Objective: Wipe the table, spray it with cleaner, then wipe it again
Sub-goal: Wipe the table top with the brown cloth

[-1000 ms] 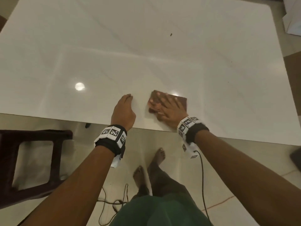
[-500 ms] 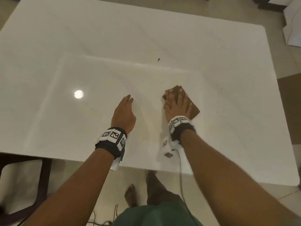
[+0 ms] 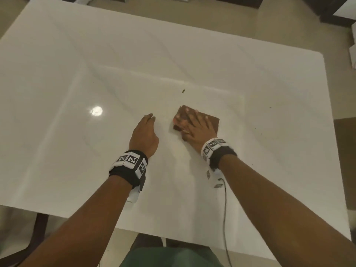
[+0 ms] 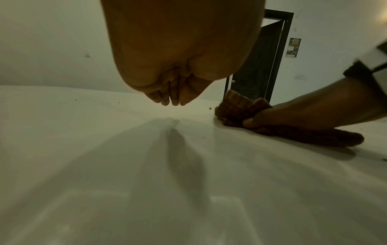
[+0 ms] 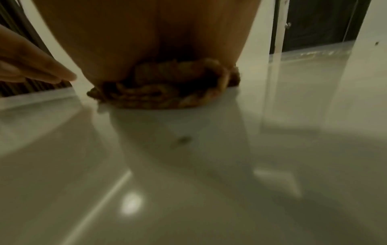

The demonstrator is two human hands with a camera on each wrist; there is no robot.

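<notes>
On the glossy white table (image 3: 77, 93) lies a folded brown cloth (image 3: 213, 121). My right hand (image 3: 194, 126) lies flat on it with the fingers spread and presses it to the surface. The left wrist view shows the cloth (image 4: 236, 106) bunched under that hand (image 4: 303, 116), and the right wrist view shows the cloth (image 5: 167, 92) under the palm (image 5: 146, 41). My left hand (image 3: 146, 132) is just left of the cloth, fingers straight and together, holding nothing. Its fingertips (image 4: 171, 99) hang close over the table. No spray bottle is in view.
A dark crumb (image 3: 183, 91) lies just beyond the cloth, and small specks (image 3: 261, 134) are scattered to the right. A dark chair (image 3: 38, 228) stands under the table's near left edge. A cable (image 3: 224, 209) trails from my right wrist. A dark door (image 4: 257, 58) stands behind the table.
My right hand has slid the cloth away from the table's near edge toward the middle. The left hand has moved inward alongside it.
</notes>
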